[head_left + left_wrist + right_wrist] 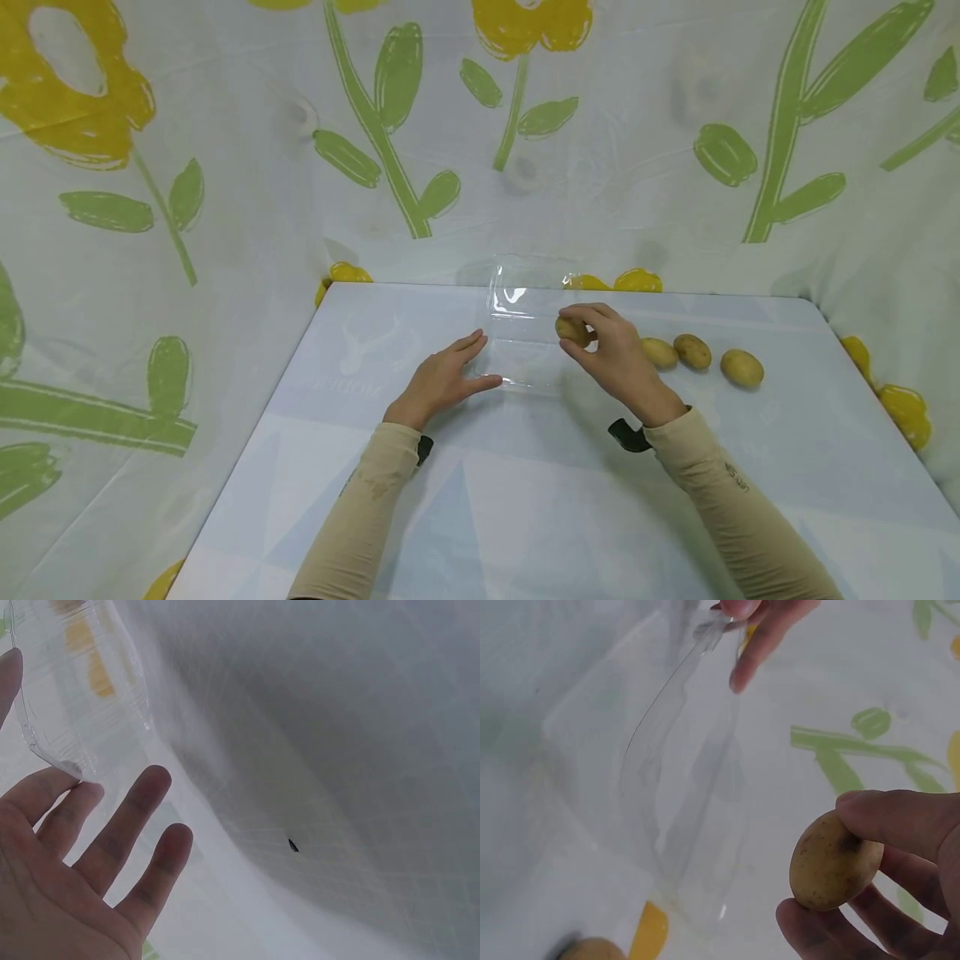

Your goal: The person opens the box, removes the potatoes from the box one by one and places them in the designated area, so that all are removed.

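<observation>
A clear plastic clamshell box (522, 358) lies on the table with its lid (517, 293) raised toward the back. Beside its left edge is my left hand (442, 377), fingers extended and thumb spread; in the left wrist view fingertips (91, 789) are right at the edge of the clear plastic (82, 705). My right hand (618, 358) pinches a small yellow potato (832, 862) between thumb and fingers, at the box's right side. Some dark marks show on the potato's skin. Three more potatoes lie to the right: one (660, 354) partly behind the hand, a second (692, 352), a third (742, 368).
The white and pale blue table (510, 517) has a back edge just behind the box. A flower-printed curtain (600, 142) hangs around its back and sides. Dark bands (628, 435) are on both wrists.
</observation>
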Demonstrator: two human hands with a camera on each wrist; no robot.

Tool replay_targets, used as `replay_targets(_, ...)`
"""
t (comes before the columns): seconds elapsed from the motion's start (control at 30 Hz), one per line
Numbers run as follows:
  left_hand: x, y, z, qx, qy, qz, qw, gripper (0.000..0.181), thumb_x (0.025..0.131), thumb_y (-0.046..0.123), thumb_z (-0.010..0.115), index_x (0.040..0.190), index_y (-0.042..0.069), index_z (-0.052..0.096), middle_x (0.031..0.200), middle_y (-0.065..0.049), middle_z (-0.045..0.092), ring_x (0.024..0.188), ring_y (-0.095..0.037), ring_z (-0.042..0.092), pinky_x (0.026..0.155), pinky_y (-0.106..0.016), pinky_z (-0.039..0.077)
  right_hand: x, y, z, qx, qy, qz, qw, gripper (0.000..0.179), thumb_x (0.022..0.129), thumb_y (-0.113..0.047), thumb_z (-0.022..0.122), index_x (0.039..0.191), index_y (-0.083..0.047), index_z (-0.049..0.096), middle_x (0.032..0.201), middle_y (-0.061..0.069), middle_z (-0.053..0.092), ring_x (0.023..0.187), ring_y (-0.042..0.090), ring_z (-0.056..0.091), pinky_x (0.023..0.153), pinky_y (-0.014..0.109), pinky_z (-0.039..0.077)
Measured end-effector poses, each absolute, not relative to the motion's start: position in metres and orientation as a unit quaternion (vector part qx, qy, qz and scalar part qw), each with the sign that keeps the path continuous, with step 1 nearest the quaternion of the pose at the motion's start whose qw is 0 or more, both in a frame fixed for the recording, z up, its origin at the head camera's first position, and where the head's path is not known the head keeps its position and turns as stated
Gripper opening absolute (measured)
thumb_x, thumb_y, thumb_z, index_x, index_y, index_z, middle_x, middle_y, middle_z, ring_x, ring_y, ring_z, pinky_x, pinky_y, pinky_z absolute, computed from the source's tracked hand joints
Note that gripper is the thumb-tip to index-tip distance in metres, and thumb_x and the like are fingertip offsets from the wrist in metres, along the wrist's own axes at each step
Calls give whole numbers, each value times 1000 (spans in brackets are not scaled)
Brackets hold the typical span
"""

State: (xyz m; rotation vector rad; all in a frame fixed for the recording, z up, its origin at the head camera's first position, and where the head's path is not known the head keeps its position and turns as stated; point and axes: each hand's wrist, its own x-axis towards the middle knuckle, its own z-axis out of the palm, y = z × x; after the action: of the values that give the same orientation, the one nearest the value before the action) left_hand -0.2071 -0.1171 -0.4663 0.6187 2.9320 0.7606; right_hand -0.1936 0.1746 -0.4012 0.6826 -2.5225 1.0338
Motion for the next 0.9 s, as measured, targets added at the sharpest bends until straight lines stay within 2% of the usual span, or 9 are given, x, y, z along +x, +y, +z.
replay_targets(0.27,-207,-117,-466,203,947,248,29,90,87,66,67,157,17,39,163,6,33,146,-20,38,114,-44,39,-195,202,-405,224,-889,354,184,41,82,1,83,121,-1,69,120,14,66,98,27,64,78,42,60)
replay_targets(0.57,-208,-117,-466,201,947,250,27,89,88,65,68,157,17,39,163,5,34,146,-20,37,115,-44,38,-196,230,-417,192,-908,332,169,38,85,-4,82,120,-2,69,120,15,66,102,27,63,80,44,58)
replay_targets(0.73,-208,-116,-466,199,948,247,33,90,88,66,67,158,18,38,163,6,32,147,-20,36,115,-45,37,-192,240,-425,182,-915,326,149,37,85,-3,81,120,1,69,121,19,66,108,31,61,83,47,57)
replay_targets(0.9,-209,-116,-466,198,948,246,38,90,88,66,66,158,17,38,164,5,31,148,-20,35,116,-45,36,-189,249,-436,180,-923,310,142,38,85,0,81,121,2,69,119,23,66,103,35,63,80,49,57)
